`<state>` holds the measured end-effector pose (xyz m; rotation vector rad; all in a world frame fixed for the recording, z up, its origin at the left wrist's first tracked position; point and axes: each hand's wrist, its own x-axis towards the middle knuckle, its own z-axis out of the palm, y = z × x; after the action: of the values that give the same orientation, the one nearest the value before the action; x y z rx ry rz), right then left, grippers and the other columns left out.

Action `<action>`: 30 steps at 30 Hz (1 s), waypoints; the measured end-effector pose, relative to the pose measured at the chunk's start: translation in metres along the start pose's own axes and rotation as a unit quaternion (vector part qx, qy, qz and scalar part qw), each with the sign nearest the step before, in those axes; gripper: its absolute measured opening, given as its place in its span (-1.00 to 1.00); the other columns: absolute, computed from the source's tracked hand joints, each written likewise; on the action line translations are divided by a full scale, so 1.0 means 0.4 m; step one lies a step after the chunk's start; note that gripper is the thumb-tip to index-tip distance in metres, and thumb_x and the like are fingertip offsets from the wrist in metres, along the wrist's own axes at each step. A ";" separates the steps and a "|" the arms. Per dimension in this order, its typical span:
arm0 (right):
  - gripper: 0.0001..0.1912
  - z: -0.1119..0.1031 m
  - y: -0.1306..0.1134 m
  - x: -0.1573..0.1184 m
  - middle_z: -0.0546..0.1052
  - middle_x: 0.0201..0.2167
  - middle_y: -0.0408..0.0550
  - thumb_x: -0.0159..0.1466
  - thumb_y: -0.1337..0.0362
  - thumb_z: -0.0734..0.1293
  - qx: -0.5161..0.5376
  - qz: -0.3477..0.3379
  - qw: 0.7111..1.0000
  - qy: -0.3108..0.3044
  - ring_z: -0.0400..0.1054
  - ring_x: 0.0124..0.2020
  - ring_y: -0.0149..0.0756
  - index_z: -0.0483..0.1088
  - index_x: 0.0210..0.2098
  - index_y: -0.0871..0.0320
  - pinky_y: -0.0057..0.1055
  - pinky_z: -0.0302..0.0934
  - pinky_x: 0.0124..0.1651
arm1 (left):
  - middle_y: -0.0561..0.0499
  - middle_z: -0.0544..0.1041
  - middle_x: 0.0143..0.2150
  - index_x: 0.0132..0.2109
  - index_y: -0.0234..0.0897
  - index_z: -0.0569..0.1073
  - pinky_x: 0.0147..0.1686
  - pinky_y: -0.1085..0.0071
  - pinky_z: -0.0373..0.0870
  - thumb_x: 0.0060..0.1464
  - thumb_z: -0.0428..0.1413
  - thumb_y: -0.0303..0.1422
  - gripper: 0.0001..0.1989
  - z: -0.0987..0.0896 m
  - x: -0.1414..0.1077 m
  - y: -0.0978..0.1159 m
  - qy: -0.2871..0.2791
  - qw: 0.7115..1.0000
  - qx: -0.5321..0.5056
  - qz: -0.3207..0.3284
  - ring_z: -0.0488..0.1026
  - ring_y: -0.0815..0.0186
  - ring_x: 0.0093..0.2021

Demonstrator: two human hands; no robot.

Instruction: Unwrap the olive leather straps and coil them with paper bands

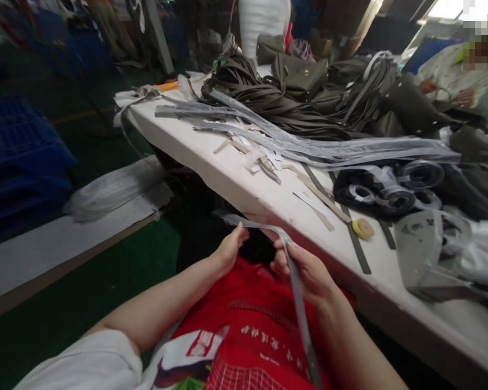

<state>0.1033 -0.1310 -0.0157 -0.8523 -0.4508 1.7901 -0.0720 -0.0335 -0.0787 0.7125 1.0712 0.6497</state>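
Note:
A long dark strap in a clear plastic sleeve (298, 292) runs from past my left hand, over to my right hand and down across the red apron (260, 325). My left hand (230, 248) pinches the strip near its far end, which sticks out beyond the fingers. Closed round the strip at its bend is my right hand (305, 268), with the thumb on top. Both hands are held in front of my body, just off the table edge. Several similar plastic-covered straps (329, 149) lie in a long bundle on the white table (228, 176).
Dark olive straps and bags (301, 81) are heaped at the table's back. Scraps (268, 162), a yellow tape roll (363, 229) and coiled clear strips (398, 192) lie nearer. Blue pallets (20, 157) stand at left. Another person's hands (466, 97) are at far right.

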 end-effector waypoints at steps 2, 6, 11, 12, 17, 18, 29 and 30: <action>-0.73 0.015 0.026 0.075 0.55 -0.46 -0.15 0.20 0.20 0.43 0.056 0.015 0.998 0.035 0.38 -0.45 -0.41 0.47 -0.13 0.16 -0.43 0.31 -0.22 | -0.21 0.57 -0.05 -0.03 -0.38 0.49 0.05 0.23 0.33 0.23 -0.10 0.08 -0.40 0.016 -0.072 -0.029 -0.123 0.991 -0.013 -0.051 0.52 0.12 -0.03; -0.64 0.018 0.069 0.163 0.61 -0.33 -0.16 0.16 0.19 0.47 0.079 0.002 0.994 0.070 0.44 -0.37 -0.37 0.46 -0.05 0.05 -0.42 0.34 -0.22 | -0.16 0.60 -0.23 -0.04 -0.34 0.42 -0.21 0.32 0.43 0.10 0.10 0.08 -0.45 0.020 -0.145 -0.027 -0.188 0.979 -0.035 -0.075 0.57 0.23 -0.31; -0.61 -0.024 0.078 0.178 0.62 -0.35 -0.17 0.11 0.21 0.50 0.058 -0.043 0.991 0.109 0.42 -0.39 -0.40 0.49 -0.07 0.05 -0.49 0.31 -0.25 | -0.05 0.54 -0.44 -0.13 -0.39 0.40 -0.48 0.44 0.39 0.08 0.09 0.08 -0.45 0.002 -0.165 -0.007 -0.182 0.973 0.022 -0.142 0.50 0.33 -0.52; -0.61 -0.038 0.080 0.173 0.61 -0.37 -0.16 0.08 0.21 0.51 0.054 -0.045 0.990 0.124 0.41 -0.41 -0.40 0.50 -0.08 0.07 -0.49 0.31 -0.28 | 0.01 0.50 -0.50 -0.15 -0.38 0.41 -0.56 0.48 0.33 0.07 0.08 0.09 -0.46 0.000 -0.167 -0.006 -0.186 0.971 0.047 -0.142 0.43 0.39 -0.61; -0.63 -0.146 0.106 0.102 0.58 -0.49 -0.09 0.01 0.06 0.53 -0.049 -0.008 0.983 0.175 0.41 -0.46 -0.33 0.53 -0.30 0.18 -0.42 0.29 -0.34 | 0.20 0.31 -0.65 -0.27 -0.33 0.40 -0.75 0.57 0.05 0.05 0.04 0.15 -0.45 0.004 -0.183 -0.006 -0.257 0.944 0.171 -0.115 0.12 0.53 -0.76; -0.61 -0.169 0.109 0.079 0.54 -0.57 -0.07 0.05 -0.03 0.49 -0.127 0.022 0.976 0.175 0.38 -0.53 -0.31 0.51 -0.40 0.20 -0.39 0.28 -0.39 | 0.20 0.31 -0.66 -0.28 -0.32 0.40 -0.75 0.56 0.04 0.06 0.03 0.16 -0.45 0.006 -0.186 -0.007 -0.279 0.934 0.187 -0.121 0.12 0.53 -0.76; -0.57 -0.101 0.070 -0.149 0.47 0.06 0.05 0.20 0.37 0.29 -0.604 -0.035 0.791 -0.097 0.34 0.06 -0.09 0.37 0.07 0.08 -0.18 0.19 0.15 | 0.12 0.36 -0.60 -0.30 -0.32 0.48 -0.68 0.54 0.23 0.18 -0.06 0.13 -0.43 0.063 -0.191 -0.009 -0.499 0.824 0.225 -0.147 0.27 0.46 -0.68; -0.65 -0.091 0.074 -0.149 0.51 -0.03 0.05 0.22 0.36 0.28 -0.609 -0.023 0.788 -0.086 0.38 -0.02 -0.11 0.40 0.01 0.09 -0.19 0.23 0.09 | 0.11 0.37 -0.60 -0.26 -0.31 0.50 -0.67 0.53 0.25 0.18 -0.07 0.13 -0.43 0.062 -0.187 -0.007 -0.515 0.813 0.229 -0.146 0.27 0.45 -0.68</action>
<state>0.1219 -0.2006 -0.0397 -1.4893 -1.8410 1.3805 -0.0742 -0.0976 -0.0328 1.1000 0.2699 -0.3130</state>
